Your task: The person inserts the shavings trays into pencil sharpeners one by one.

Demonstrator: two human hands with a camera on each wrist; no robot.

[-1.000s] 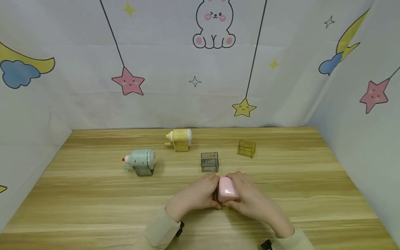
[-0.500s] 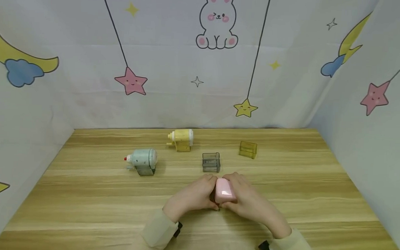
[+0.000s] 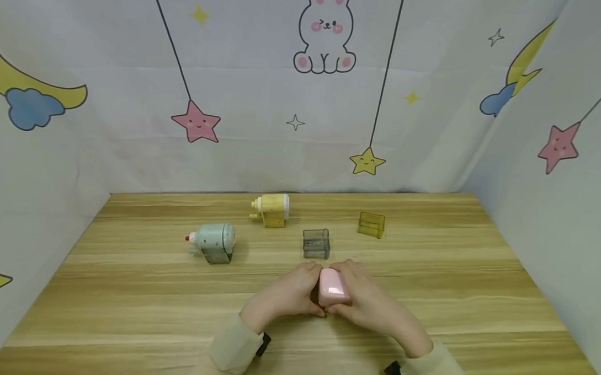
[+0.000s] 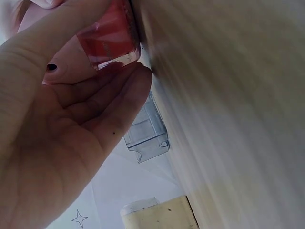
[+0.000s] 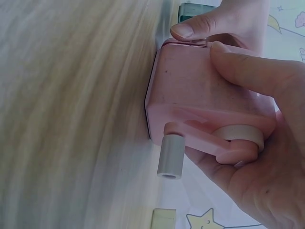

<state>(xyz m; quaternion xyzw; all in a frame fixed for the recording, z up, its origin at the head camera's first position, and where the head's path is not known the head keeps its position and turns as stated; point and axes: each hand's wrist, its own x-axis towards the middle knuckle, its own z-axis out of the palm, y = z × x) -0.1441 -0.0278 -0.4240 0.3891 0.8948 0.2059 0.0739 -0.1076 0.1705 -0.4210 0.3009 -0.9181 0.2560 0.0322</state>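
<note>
A pink crank pencil sharpener [image 3: 334, 286] stands on the table between both hands. My right hand [image 3: 368, 300] holds its body from the right side, with the crank and its grey knob [image 5: 171, 155] facing the right wrist camera. My left hand [image 3: 292, 292] grips the sharpener's other end, thumb at the front and fingers behind. In the left wrist view, a clear red shavings drawer [image 4: 112, 40] sits at the sharpener's lower part beside the left fingers. A small dark pencil hole [image 4: 51, 67] shows in the pink end face.
Behind the hands lies a clear grey shavings drawer [image 3: 316, 244]; a clear yellow drawer [image 3: 371, 225] lies further right. A mint crank sharpener [image 3: 212, 242] and a yellow one [image 3: 272, 209] stand to the left. A printed curtain [image 3: 252, 152] borders the wooden table [image 3: 142, 314].
Both hands and the pink pencil sharpener have shifted slightly to the left. The grip of both hands stays on it, and the other sharpeners and drawers keep their places.
</note>
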